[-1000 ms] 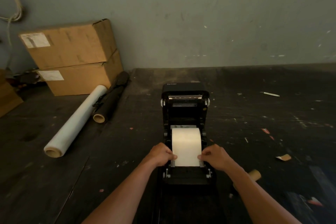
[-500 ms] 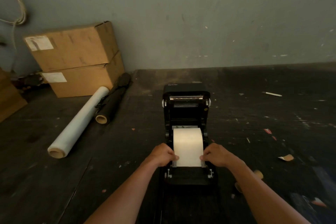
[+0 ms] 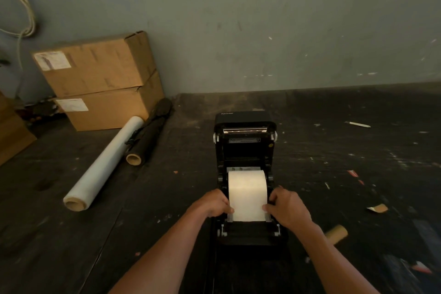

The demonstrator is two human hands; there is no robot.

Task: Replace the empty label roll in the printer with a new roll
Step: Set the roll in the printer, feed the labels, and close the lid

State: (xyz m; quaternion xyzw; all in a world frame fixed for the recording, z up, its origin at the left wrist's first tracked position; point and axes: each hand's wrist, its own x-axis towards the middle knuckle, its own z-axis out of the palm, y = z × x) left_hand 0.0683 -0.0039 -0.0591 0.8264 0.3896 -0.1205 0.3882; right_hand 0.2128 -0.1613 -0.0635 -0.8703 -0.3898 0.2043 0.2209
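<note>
The printer [image 3: 244, 150] sat open on the counter [image 3: 334, 174], lid tipped back. The new roll [image 3: 247, 192] lay in its bay, paper drawn toward the front. The left hand [image 3: 212, 205] and right hand [image 3: 287, 207], fingers curled, pinched the paper's edges. An empty core [image 3: 336, 234] lay right of the printer.

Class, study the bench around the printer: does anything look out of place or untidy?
Yes. A bare cardboard core lies loose on the bench beside the right hand, and torn paper scraps litter the right side. The white label roll itself sits straight in the open printer, held by both hands.
</note>
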